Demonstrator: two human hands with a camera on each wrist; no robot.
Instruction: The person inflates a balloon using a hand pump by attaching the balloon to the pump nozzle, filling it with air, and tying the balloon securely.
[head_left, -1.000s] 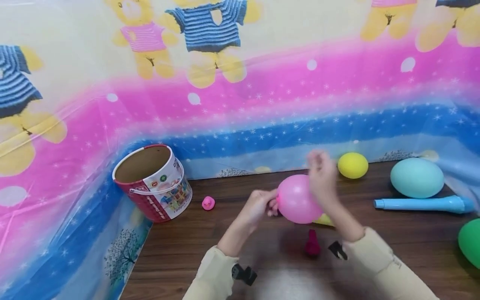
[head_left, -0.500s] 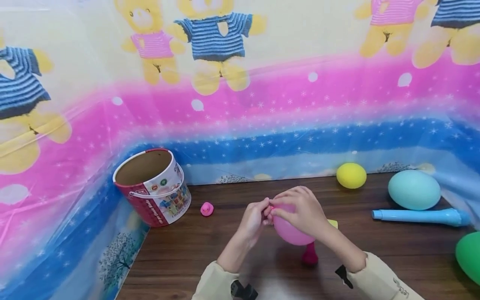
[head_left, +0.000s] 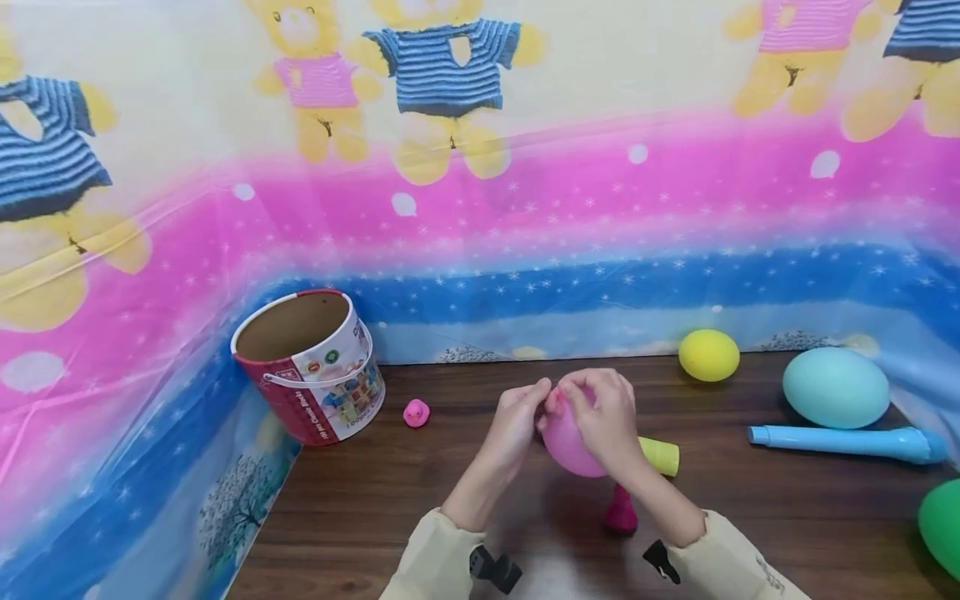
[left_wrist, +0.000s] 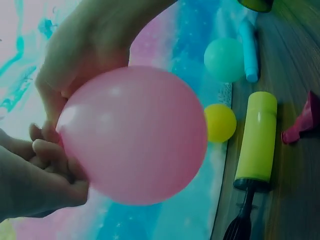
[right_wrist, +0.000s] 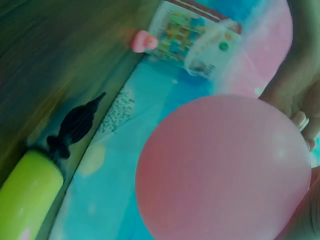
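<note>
A round, inflated pink balloon (head_left: 568,446) is held between both hands above the wooden surface. My left hand (head_left: 513,421) pinches it at the neck, fingers curled in. My right hand (head_left: 609,421) comes over the balloon from the right, thumb and fingers pinching at the same neck. The left wrist view shows the balloon's full round body (left_wrist: 135,135), with the knuckles hiding most of the neck. Beneath lies a yellow-green hand pump (left_wrist: 257,137) with a black handle, partly covered in the head view. A limp magenta balloon (head_left: 620,510) lies closer to me.
Left, a cardboard bucket (head_left: 307,367) with a white handle stands near a small pink rubber duck (head_left: 416,413). Toward the right are a yellow balloon (head_left: 708,355), a pale teal balloon (head_left: 836,387), a blue tube-shaped pump (head_left: 843,442) and a green balloon (head_left: 943,525). A printed cloth hangs behind.
My right hand, raised and blurred beside the balloon one second ago, has come down and left to its neck. The balloon has shifted slightly lower and left, showing more of the yellow-green pump.
</note>
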